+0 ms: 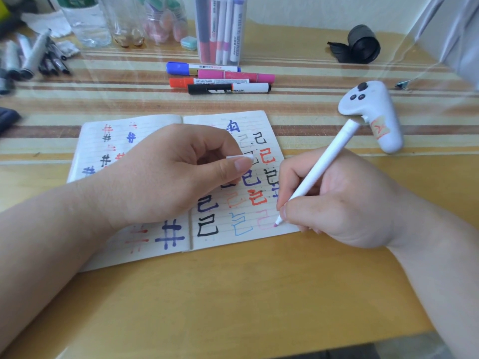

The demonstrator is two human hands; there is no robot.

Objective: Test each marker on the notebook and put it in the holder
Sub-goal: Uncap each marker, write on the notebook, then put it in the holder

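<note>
Testing is well under way in the head view. The right hand (344, 200) grips a white marker (321, 167) in a writing hold, fingers closed around its barrel, pink tip touching the near right corner of the open notebook (134, 252) beside a faint pink character. The left hand (171, 174) rests on the notebook's middle, its thumb and forefinger pinching a small white cap (239, 157), most likely this marker's.

The pages already carry many test marks in black, blue, red, purple and light blue, so a good number of markers appear to have been tried. The clear holder (220, 29) at the far side of the surface (233, 294) stands upright with several markers inside.

Four markers lie in a row between holder and notebook: a blue marker (202, 67), a pink marker (236, 76), an orange-red marker (207, 82) and a black marker (229, 88). Whether these have been tested cannot be told; they look like the remaining lot. The pen in hand needs capping and placing in the holder.
</note>
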